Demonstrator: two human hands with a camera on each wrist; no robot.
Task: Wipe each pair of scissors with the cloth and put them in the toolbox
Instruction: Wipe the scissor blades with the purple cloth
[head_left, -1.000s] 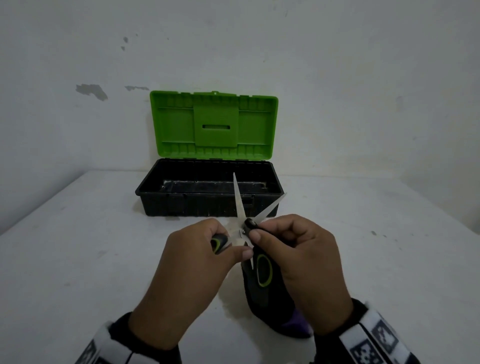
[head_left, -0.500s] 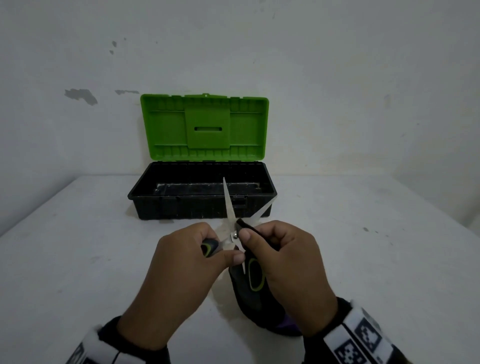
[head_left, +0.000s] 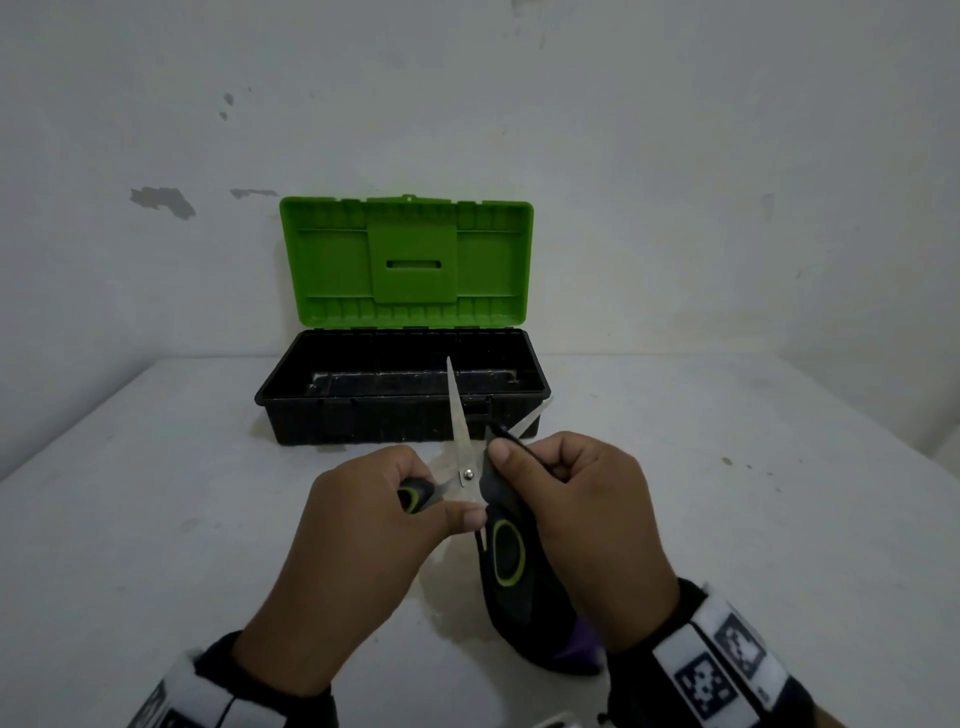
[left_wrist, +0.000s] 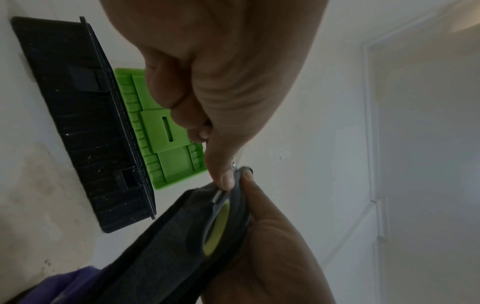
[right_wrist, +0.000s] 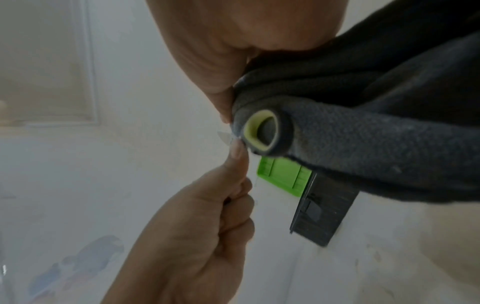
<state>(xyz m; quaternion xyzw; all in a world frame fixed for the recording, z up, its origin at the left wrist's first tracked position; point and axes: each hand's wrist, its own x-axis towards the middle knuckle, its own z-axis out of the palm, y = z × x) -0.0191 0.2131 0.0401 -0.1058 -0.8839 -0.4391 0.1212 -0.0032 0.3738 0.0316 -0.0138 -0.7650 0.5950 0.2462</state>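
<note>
open scissors (head_left: 464, 457) held above the white table (head_left: 156, 519), one blade half hidden by the dark cloth (head_left: 524, 613) pinched in right hand (head_left: 587, 525); left hand (head_left: 363, 535) gripping a handle; toolbox (head_left: 405, 410) open behind, against a chipped wall (head_left: 675, 156).

A pale, stained surface (head_left: 156, 519) is seen running back to a white wall. An open toolbox (head_left: 363, 421) with a black base is set directly on it near the far edge, its green lid (head_left: 332, 260) raised upright against the wall. A few small dark specks are scattered over the right part of the surface.
</note>
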